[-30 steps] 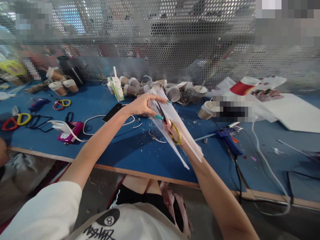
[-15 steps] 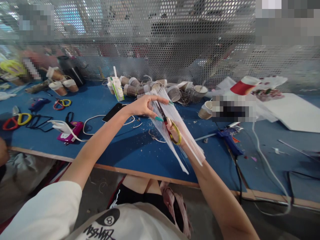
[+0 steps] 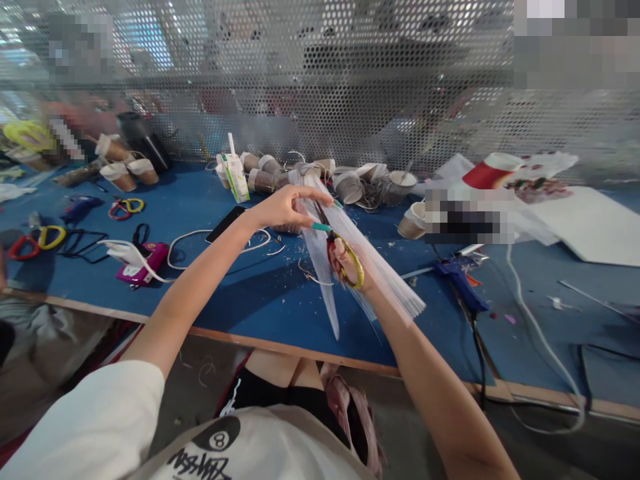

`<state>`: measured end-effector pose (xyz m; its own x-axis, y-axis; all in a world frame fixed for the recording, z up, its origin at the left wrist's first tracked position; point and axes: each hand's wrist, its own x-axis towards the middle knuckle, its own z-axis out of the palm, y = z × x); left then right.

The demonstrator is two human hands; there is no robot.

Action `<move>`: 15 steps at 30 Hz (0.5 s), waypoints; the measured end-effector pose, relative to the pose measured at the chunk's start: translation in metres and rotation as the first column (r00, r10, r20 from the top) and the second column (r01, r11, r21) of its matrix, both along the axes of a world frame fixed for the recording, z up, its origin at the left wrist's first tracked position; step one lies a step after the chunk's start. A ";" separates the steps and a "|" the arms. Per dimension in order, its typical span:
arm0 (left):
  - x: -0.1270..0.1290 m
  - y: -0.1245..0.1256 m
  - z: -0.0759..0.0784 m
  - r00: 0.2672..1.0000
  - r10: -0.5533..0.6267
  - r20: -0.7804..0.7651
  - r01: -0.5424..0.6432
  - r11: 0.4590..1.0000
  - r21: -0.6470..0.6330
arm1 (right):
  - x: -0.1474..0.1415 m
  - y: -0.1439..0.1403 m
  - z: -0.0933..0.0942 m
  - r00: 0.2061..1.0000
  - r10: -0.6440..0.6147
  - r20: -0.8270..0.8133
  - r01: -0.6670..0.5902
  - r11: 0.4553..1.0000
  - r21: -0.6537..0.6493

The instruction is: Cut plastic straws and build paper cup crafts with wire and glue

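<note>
Above a blue desk (image 3: 240, 293), the left hand (image 3: 280, 210) pinches the top of a clear plastic sheet (image 3: 385, 280). The right hand (image 3: 350, 263) is closed through the yellow-handled scissors (image 3: 340, 250), whose blades point up and away along the sheet's long axis. Cutting cleanly likely means keeping the sheet taut and the blades aligned with that axis.

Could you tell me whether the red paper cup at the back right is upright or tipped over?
Tipped: the red paper cup lies on its side on white sheets, rim facing right.
</note>
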<state>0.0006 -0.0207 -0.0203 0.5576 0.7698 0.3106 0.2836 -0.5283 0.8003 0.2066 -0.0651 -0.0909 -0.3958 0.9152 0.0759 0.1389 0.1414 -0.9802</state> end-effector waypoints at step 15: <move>0.002 -0.003 0.000 0.998 0.054 -0.043 -0.058 0.994 -0.092 | 0.001 -0.002 -0.001 0.996 0.037 -0.076 -0.045 0.993 -0.111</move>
